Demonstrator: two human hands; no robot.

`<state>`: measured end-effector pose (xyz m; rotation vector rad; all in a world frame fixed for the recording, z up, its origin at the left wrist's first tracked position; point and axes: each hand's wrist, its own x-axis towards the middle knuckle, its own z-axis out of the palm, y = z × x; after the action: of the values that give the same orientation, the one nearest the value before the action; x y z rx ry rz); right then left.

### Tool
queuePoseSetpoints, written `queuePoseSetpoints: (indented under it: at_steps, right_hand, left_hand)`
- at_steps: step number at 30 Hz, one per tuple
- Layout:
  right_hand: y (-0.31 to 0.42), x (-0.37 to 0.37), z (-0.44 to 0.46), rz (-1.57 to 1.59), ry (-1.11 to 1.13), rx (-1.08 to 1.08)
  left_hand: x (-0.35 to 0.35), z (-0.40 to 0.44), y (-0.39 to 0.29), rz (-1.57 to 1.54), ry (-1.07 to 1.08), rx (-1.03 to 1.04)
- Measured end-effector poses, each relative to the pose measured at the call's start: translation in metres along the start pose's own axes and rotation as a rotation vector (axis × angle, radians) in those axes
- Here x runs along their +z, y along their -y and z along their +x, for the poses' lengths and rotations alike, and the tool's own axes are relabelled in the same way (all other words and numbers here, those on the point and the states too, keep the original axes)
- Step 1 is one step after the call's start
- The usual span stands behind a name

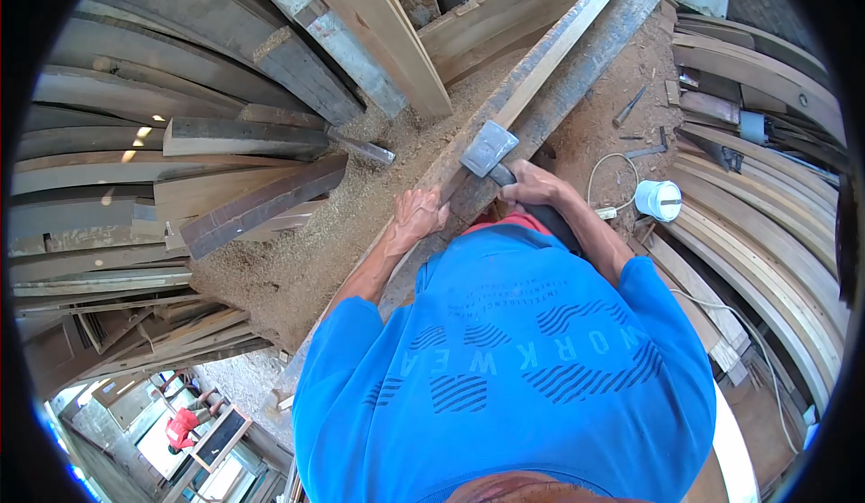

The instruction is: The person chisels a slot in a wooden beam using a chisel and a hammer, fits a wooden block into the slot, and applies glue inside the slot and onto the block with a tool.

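right hand (527,185) wrapped round the dark grip of a grey-headed tool (489,149), which sits on/over the nr end of a long pale wood strip (566,51) lying along the worktop (590,75); left hand (420,213) bears on wood just beside the tool, can't tell if it's gripping. tool prob dense & rigid, so best held by grip, w/ fingers off the underside; strip looks stiff, fairly light, maybe dusty-slick, hold by edges
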<state>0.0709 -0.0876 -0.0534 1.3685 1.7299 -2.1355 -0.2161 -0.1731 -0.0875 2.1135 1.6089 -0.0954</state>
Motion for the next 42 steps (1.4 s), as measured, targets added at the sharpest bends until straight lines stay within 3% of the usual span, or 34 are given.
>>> queuePoseSetpoints:
  at_steps: [1,5,8,11,12,16,20,23,24,27,34,38,41,42]
  right_hand:
    - [-0.010,0.003,0.002,0.119,0.050,-0.091]
    - [-0.007,-0.009,-0.001,0.250,-0.119,-0.170]
    - [-0.018,-0.020,0.012,0.278,-0.257,-0.057]
    - [-0.005,0.006,0.009,-0.090,-0.021,-0.045]
    - [-0.008,0.012,0.003,0.083,0.046,-0.082]
    - [-0.006,0.007,0.000,0.184,-0.081,-0.144]
    - [-0.016,-0.001,0.014,0.124,-0.241,-0.007]
    - [0.001,0.016,0.002,-0.010,0.024,-0.138]
    - [0.000,0.013,-0.001,0.025,0.020,-0.177]
    - [0.002,0.005,-0.003,0.224,-0.083,-0.128]
    - [-0.054,-0.038,-0.003,0.520,-0.627,-0.133]
    - [-0.087,-0.060,0.021,0.495,-0.877,0.017]
    - [-0.152,-0.075,0.086,0.512,-0.888,-0.033]
    - [-0.157,-0.079,0.100,0.346,-0.886,0.087]
  left_hand:
    - [0.001,0.000,0.002,-0.006,0.004,0.003]
    - [0.000,-0.009,0.005,-0.018,0.016,-0.008]
    - [-0.004,-0.014,-0.001,-0.027,0.015,-0.043]
    - [-0.008,-0.013,0.001,-0.057,0.002,-0.022]
    - [-0.008,-0.015,0.001,-0.073,0.002,-0.011]
    - [-0.008,-0.016,0.004,-0.056,0.001,-0.010]
    - [-0.004,-0.023,0.002,-0.036,0.004,-0.030]
    - [-0.017,-0.023,0.003,-0.041,0.002,-0.016]
    - [-0.024,-0.027,-0.001,-0.054,0.006,-0.018]
    - [-0.056,-0.033,-0.006,-0.134,-0.125,-0.010]
    - [-0.060,-0.034,0.016,-0.531,-0.105,-0.231]
    - [-0.026,-0.050,0.023,-0.654,-0.102,-0.355]
    - [-0.022,-0.046,0.020,-0.650,-0.084,-0.415]
    - [-0.022,-0.043,0.019,-0.628,-0.062,-0.438]
